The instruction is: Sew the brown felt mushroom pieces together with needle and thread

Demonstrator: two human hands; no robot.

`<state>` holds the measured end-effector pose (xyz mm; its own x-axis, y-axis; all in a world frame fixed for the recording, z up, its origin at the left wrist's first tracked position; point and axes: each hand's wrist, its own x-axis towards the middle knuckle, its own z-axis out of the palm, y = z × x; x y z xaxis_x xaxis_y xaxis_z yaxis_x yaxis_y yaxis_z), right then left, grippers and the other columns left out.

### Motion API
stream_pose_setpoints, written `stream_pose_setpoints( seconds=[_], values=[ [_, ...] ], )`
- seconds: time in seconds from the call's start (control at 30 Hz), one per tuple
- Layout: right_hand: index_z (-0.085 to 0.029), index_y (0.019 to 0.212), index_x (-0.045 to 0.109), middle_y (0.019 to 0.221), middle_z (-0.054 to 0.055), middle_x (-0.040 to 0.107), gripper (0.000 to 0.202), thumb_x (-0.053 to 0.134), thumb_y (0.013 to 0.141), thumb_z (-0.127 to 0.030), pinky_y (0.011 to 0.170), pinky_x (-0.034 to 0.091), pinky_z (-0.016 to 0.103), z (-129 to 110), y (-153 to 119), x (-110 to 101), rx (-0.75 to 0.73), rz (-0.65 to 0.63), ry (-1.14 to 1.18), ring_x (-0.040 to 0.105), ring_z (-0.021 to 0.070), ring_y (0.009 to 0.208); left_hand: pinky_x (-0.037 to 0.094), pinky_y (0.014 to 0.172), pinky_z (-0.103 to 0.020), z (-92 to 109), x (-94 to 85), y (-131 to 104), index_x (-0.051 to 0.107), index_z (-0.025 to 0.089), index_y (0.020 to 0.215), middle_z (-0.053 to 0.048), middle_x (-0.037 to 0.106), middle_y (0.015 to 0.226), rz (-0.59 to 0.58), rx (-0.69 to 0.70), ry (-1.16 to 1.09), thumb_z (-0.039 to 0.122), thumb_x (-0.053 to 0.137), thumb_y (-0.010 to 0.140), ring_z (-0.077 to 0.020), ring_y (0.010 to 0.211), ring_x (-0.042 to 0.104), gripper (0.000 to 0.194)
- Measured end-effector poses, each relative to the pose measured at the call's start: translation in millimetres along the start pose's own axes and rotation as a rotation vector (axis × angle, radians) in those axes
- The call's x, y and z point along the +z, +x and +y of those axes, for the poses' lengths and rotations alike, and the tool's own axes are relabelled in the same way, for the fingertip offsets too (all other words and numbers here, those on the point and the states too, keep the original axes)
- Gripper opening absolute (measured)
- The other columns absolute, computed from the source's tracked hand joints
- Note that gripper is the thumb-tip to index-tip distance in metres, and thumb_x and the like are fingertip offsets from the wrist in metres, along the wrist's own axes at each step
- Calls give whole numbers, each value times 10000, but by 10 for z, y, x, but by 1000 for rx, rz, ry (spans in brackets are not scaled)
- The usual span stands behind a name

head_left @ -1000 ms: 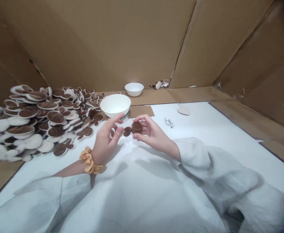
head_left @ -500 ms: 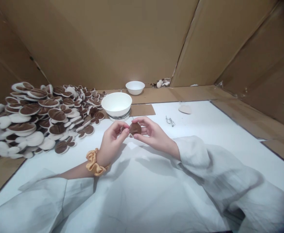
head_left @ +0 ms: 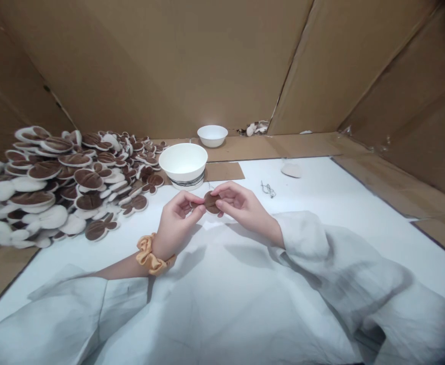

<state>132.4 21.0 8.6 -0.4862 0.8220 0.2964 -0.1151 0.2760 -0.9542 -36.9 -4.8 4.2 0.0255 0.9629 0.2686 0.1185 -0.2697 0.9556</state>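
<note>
Between my hands, above the front middle of the white surface, is a small brown fabric piece (head_left: pixel 211 203) with a pale edge. My left hand (head_left: pixel 178 223), with a yellow scrunchie (head_left: pixel 150 254) at its wrist, pinches the piece's left end between thumb and fingers. Gripping its right side is my right hand (head_left: pixel 243 207), thumb on top and some fingertips hidden beneath. Just beyond my left hand stands a large white bowl (head_left: pixel 184 161) with dark thread wound round its base.
Many brown-and-white fabric pieces (head_left: pixel 89 179) are heaped at the left. A smaller white bowl (head_left: pixel 212 136) stands at the back. Tangled thread (head_left: pixel 268 189) and a pale flat piece (head_left: pixel 291 170) lie right of centre. Cardboard walls (head_left: pixel 169 66) rise behind and at the sides.
The fingers of my right hand have shifted on the brown piece, with the thumb now higher over its face. The piece lies flatter and more of its left part shows.
</note>
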Motion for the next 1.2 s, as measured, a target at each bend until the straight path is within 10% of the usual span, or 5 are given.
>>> stream_pose_setpoints(
  seconds=[0.57,0.9,1.2],
  values=[
    [-168,1016,554,1021,76,610,288,635,742,-204,820,495,336,22,-39,22,13,-38,-78,611,170,926,432,728,-234,-58,-64,-58,612,191,884,-18,628,881,-82,79,190,223,576,790,-137,816,561,106],
    [-155,718,539,779,34,664,181,688,671,-246,599,527,271,32,-47,61,292,29,174,638,120,644,435,672,-232,-62,-77,-72,585,186,888,-19,613,879,-223,-61,77,259,598,779,-126,758,564,132],
    [-196,860,463,775,-1,586,272,665,704,-289,581,493,265,50,-56,126,239,79,223,575,100,630,378,547,-200,-33,-38,-107,554,156,730,18,543,651,2,-126,46,265,614,735,-95,599,478,125]
  ],
)
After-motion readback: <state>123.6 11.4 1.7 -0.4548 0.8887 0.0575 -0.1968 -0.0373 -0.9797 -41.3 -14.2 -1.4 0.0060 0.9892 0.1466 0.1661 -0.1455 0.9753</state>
